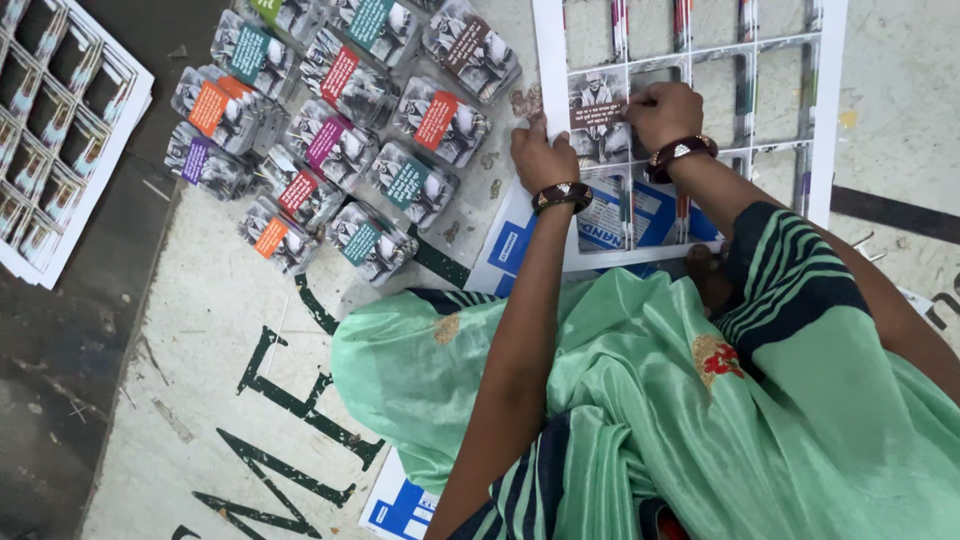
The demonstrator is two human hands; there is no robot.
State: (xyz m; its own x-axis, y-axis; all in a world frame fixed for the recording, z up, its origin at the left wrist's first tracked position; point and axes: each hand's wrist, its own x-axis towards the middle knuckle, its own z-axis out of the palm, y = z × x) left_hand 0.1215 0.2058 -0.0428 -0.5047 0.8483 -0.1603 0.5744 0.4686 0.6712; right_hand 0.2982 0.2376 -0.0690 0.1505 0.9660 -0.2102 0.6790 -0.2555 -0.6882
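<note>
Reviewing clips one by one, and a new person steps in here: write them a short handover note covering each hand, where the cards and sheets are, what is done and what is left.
Left hand: pressing flat on the die-cut sheet at its left edge.
Right hand: pinching the printed card that sits in the sheet's frame.
Done: most windows of this sheet are empty; piles of loose cards lie in rows to the left.
Left: that card and a few along the sheet's lower row; a stack of sheets with cards in them lies far left.

Print workshop floor: stacked cards (330, 140), punched sheets (60, 120)
</note>
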